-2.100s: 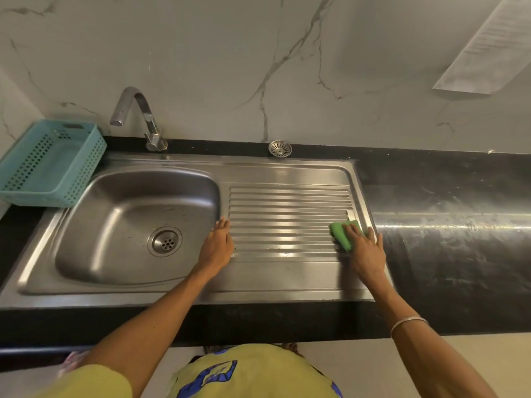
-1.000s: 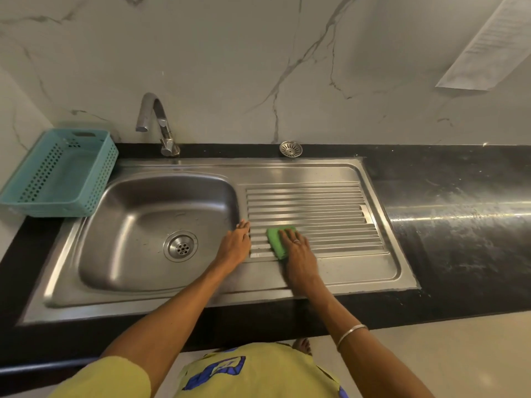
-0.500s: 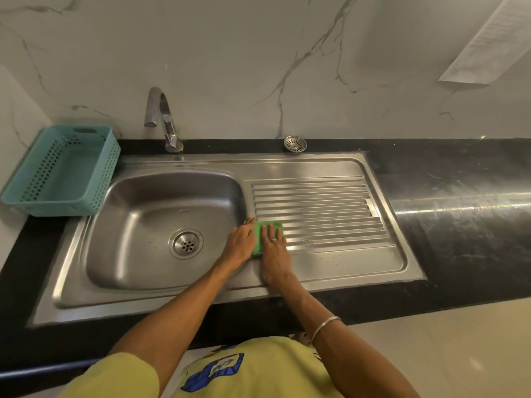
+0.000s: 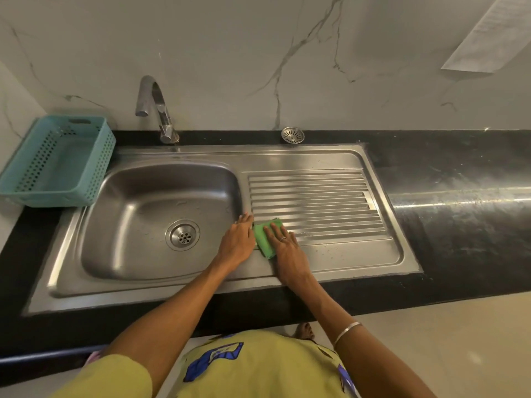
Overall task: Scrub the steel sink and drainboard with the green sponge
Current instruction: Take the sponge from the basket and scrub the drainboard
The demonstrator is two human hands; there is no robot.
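The flat green rectangular sponge (image 4: 265, 238) is pressed onto the ribbed stainless-steel drainboard (image 4: 316, 202) at its near left corner, just beside the rim of the rounded stainless-steel sink basin (image 4: 138, 214). It is held down by the right hand (image 4: 284, 248), whose fingers are spread flat over it rather than curled around it; nothing is pinched. The left hand (image 4: 237, 239) is laid palm down, fingers extended and close together, on the steel strip between basin and drainboard, touching the sponge's left edge and holding nothing.

Several risks can be judged from this arrangement. Because the sponge is only pressed from above and not gripped, it could slip out from under the fingers on a hard stroke, especially across wet ridges, and be pushed over the rim into the basin. The left hand lies directly in the path of any leftward stroke, so it could be struck or the stroke cut short, leaving the corner half scrubbed. The grooves run left to right; a stroke made across them would probably ride only the crests, and grime in the channels could be missed. Most of the drainboard's far rows and the whole basin, including the area around the round perforated drain (image 4: 183, 235), appear still to be done, so an uneven finish is likely if pressure is eased further out. The loose round steel strainer (image 4: 292, 135) on the black stone desk (image 4: 459, 225) lies well apart and is unlikely to be disturbed.
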